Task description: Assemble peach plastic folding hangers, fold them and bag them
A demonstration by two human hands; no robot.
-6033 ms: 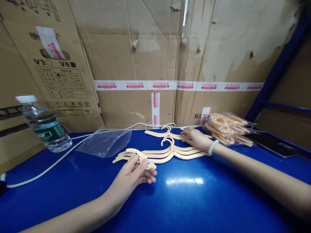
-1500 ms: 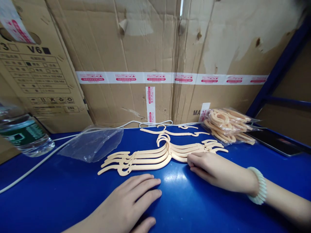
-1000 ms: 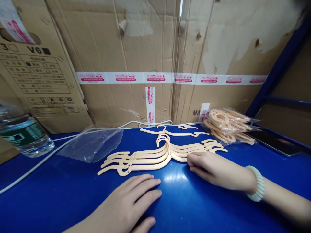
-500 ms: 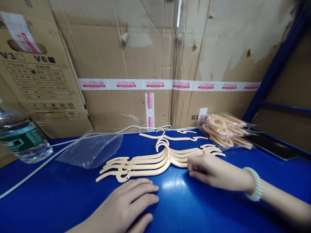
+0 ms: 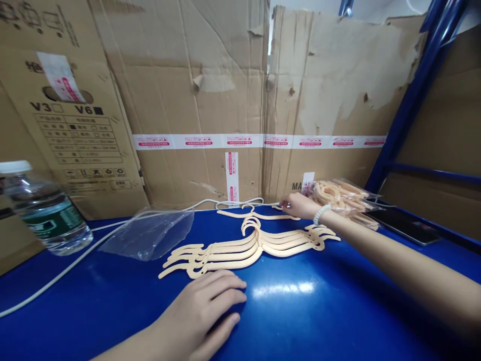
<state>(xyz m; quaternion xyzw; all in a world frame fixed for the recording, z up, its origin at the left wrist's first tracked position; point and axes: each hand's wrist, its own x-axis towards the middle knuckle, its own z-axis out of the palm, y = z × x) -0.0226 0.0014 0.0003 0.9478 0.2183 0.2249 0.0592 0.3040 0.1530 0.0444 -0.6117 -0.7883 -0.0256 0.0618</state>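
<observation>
The left hand (image 5: 208, 307) is lying released, fingers loosely spread, at the bottom centre of the frame, just below the row of beige hangers (image 5: 259, 245) that is overlapping across the middle. Right of centre, the right hand (image 5: 300, 205) is curling its fingers over a small beige piece (image 5: 277, 207) behind a lone hanger (image 5: 235, 215); whether they are gripping it, I cannot tell. Clear bags of beige parts (image 5: 334, 193) are sitting at the right.

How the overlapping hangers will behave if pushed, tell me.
The hangers look slender, so each is probably light, and their clean curves suggest fairly stiff material. Lying flat, they seem unlikely to roll or tip. Since they overlap, pushing one may shift others across the glossy table.
</observation>
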